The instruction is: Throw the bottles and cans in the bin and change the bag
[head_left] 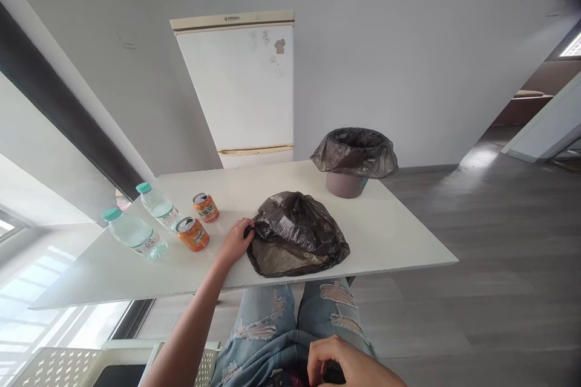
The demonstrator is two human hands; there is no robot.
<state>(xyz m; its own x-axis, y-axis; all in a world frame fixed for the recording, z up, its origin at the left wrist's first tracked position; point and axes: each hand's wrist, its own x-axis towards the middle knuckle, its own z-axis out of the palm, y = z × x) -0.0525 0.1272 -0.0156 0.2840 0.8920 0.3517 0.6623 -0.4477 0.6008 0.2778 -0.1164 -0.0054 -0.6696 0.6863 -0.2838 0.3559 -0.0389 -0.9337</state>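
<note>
A black plastic garbage bag [297, 230] lies crumpled and puffed up on the white table [390, 236], close to its front edge. My left hand [238, 240] is closed on the bag's left edge, with a bit of dark plastic showing between thumb and fingers. Low in the view, over my lap, my right hand [338, 363] is curled with its fingers bent inward. Something dark shows by its fingers, but I cannot make out what it is. Whatever the bag contains is hidden.
Two clear bottles [136, 234] with green caps and two orange drink cans [193, 234] stand on the table's left side. A trash can [345, 185] lined with a black bag stands at the back right. Behind is a white refrigerator [245, 84]; a plastic basket [57, 366] sits lower left.
</note>
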